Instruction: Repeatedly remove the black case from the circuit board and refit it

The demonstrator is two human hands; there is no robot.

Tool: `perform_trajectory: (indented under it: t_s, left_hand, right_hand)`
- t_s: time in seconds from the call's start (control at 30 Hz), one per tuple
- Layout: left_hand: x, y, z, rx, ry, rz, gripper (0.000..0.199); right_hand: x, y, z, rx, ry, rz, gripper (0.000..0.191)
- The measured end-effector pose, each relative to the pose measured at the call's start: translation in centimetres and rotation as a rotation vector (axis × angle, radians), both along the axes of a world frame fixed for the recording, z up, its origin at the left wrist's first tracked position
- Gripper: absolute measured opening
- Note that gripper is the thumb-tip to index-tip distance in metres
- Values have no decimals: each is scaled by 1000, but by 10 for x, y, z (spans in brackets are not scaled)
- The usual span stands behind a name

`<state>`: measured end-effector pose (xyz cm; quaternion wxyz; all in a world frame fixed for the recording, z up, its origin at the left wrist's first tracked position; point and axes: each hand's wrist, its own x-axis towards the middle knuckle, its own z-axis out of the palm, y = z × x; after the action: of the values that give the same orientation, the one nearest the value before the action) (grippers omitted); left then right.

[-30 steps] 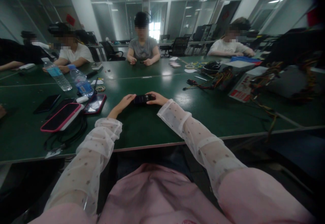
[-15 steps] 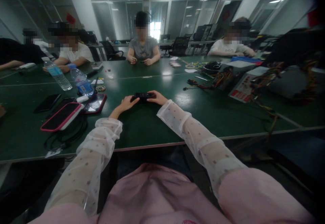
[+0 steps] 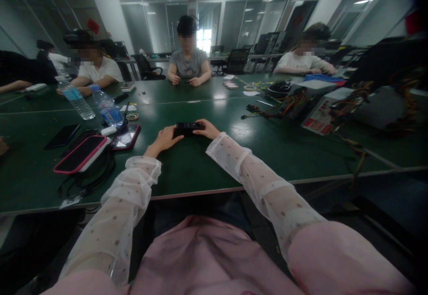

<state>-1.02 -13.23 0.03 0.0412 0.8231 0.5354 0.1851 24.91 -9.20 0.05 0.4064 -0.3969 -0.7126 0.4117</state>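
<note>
A small black box-like device point(image 3: 188, 128) sits on the green table point(image 3: 200, 165), straight in front of me. My right hand point(image 3: 206, 130) grips its right end, thumb on the near side and fingers behind. At its left end rests my left hand point(image 3: 165, 139), with the thumb apart from the device and stretched along the table, the fingertips against the device's left edge. Sheer white dotted sleeves cover both forearms.
Left of my hands lie a red-edged phone point(image 3: 125, 137), a pink-rimmed case point(image 3: 81, 153), a dark phone point(image 3: 63, 136) and two bottles point(image 3: 76, 98) point(image 3: 107, 108). Cabled metal units point(image 3: 323, 112) stand at right. A person in grey point(image 3: 189, 65) sits opposite.
My left thumb has come off the device's near side and dropped toward the table. The right hand has hardly moved.
</note>
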Motion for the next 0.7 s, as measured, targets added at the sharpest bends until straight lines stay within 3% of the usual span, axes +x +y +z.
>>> perform_trajectory:
  t_s: [0.4, 0.57, 0.7]
  left_hand:
    - [1, 2, -5, -17, 146, 10, 72]
    - [0, 0, -2, -5, 132, -5, 69]
    - [0, -1, -2, 3, 104, -10, 70]
  right_hand:
    - [0, 3, 5, -32, 396, -135, 70]
    - [11, 15, 7, 3, 475, -343, 67]
    - [26, 24, 0, 101, 303, -644, 55]
